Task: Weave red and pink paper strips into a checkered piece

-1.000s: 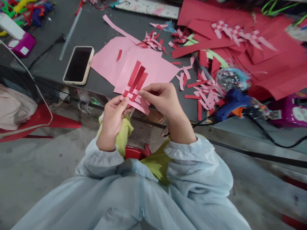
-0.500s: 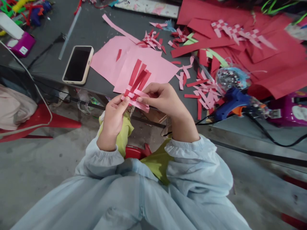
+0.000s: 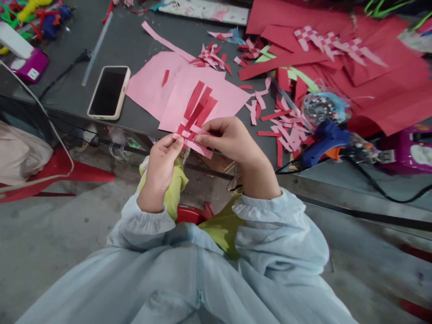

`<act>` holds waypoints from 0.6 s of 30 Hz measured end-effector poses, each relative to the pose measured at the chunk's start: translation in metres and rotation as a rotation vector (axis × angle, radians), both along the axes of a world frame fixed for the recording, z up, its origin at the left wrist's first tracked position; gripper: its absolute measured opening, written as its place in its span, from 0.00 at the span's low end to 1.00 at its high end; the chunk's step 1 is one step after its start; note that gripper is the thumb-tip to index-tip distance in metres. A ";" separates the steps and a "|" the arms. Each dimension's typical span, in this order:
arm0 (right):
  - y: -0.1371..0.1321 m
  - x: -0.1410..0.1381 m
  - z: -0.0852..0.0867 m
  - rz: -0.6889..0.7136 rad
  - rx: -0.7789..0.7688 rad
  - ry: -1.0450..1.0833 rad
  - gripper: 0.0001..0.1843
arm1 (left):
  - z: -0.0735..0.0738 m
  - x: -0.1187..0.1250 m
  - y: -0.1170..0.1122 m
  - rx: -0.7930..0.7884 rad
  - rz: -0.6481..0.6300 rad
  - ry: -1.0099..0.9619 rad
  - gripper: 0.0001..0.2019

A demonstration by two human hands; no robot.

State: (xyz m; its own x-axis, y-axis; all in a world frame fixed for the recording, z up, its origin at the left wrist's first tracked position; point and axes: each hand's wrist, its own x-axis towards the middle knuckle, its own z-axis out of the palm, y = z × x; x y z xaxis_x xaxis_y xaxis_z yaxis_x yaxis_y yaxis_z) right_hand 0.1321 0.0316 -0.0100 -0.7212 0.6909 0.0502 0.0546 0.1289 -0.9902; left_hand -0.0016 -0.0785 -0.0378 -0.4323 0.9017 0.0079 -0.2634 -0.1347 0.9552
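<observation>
A dark table (image 3: pixel 121 51) runs over a grey concrete floor (image 3: pixel 64 252), crowded with paper. At its right part, a clear plastic bag (image 3: pixel 322 108) holds many small black-and-white bits; something light blue shows at its side, though whether inside or behind I cannot tell. Just beside it lie a blue glue gun (image 3: pixel 324 140) and a loose heap of pink and red strips (image 3: pixel 293 135). Red sheets (image 3: pixel 401 58) spread beyond, with small checkered pieces (image 3: pixel 305 38) on top. Below the table edge hangs clear plastic (image 3: pixel 123 148), its contents too blurred to name.

Over the table's near edge, in front of pink sheets (image 3: pixel 172 101), is a half-woven paper piece (image 3: pixel 193 120). The left hand (image 3: pixel 160 164) grips its lower left corner between thumb and fingers; the right hand (image 3: pixel 232 141) pinches pink strip ends at its right side. A phone (image 3: pixel 108 92) lies to the left.
</observation>
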 end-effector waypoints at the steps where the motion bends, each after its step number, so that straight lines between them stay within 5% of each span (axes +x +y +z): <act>1: 0.000 0.000 0.000 -0.001 0.006 -0.004 0.13 | -0.001 0.000 0.000 0.007 0.000 -0.003 0.14; 7: 0.000 0.002 -0.001 0.035 0.045 -0.067 0.12 | -0.002 0.001 0.000 0.014 0.000 -0.042 0.11; 18: -0.001 0.004 0.001 0.028 0.058 -0.036 0.26 | 0.003 0.004 -0.001 -0.004 0.030 -0.078 0.11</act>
